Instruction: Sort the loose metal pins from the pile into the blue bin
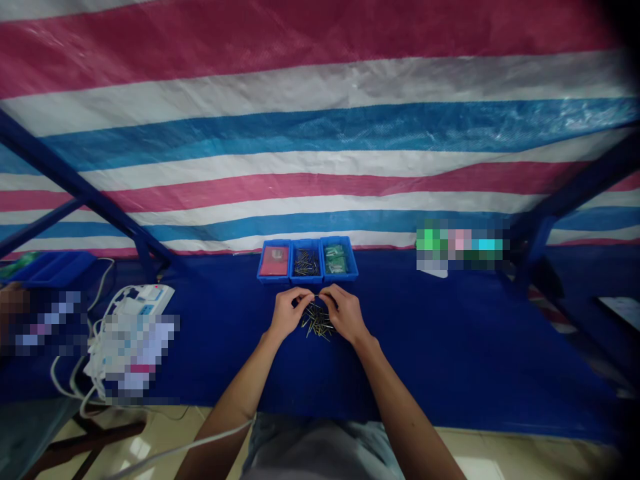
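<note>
My left hand [289,312] and my right hand [344,312] meet over a small pile of thin metal pins [317,324] on the blue table cover [425,347]. Both hands are closed in a pinch, fingertips nearly touching each other above the pile. Between the fingertips runs something thin, too small to name. Just beyond the hands stand three blue bins side by side: the left bin [274,261] holds red parts, the middle bin [307,263] holds dark pins, the right bin [337,259] holds green parts.
A white device with coiled cables [135,313] lies at the left of the table. Another blue tray [50,267] sits at the far left. Blue frame posts [80,190] rise on both sides, and a striped tarp [320,133] hangs behind.
</note>
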Available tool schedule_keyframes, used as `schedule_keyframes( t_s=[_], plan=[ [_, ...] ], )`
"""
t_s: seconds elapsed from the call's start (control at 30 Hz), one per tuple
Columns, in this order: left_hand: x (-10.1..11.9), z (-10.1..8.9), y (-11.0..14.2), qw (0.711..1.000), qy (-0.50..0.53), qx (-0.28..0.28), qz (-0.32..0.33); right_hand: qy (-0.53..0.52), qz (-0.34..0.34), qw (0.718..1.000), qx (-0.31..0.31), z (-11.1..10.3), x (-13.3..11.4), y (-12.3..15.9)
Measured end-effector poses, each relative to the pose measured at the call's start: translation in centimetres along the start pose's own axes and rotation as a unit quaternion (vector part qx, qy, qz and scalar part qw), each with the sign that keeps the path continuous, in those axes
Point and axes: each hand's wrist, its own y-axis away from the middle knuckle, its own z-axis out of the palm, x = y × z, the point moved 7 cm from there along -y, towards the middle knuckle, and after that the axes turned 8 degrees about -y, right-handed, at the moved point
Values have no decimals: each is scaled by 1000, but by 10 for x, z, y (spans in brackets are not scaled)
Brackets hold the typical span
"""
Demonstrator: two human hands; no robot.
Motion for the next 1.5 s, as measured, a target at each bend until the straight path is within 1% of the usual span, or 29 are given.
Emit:
schedule_keyframes(
  t_s=[0.27, 0.5, 0.63, 0.77, 0.93, 1.13, 1.27, 1.43, 1.5],
  plan=[
    [1, -1, 0, 1000, 0, 1, 4, 15, -1, 1000, 0, 0, -1, 0],
    [1, 1, 0, 1000, -1, -3, 12, 63, 6, 998, 1, 1, -1, 0],
    [2, 2, 1, 1000, -3, -5, 17, 84, 9, 996, 6, 2, 1, 0],
    [2, 2, 1, 1000, -6, -7, 21, 81, 20, 996, 8, 3, 6, 1],
    [2, 2, 1, 1000, -5, -6, 21, 58, 40, 997, 9, 4, 12, 0],
    [1, 0, 1, 1000, -4, 12, 14, -39, 47, 998, 4, 2, 11, -2],
    [-1, -2, 2, 999, -13, 30, 0, -71, 45, 996, 10, 2, 10, -1],
    [5, -5, 5, 999, -29, 36, 5, -127, 75, 988, 40, 1, 11, -1],
    [8, -11, 5, 997, -44, 56, 9, -141, 82, 985, 62, -5, 9, -4]
  ],
)
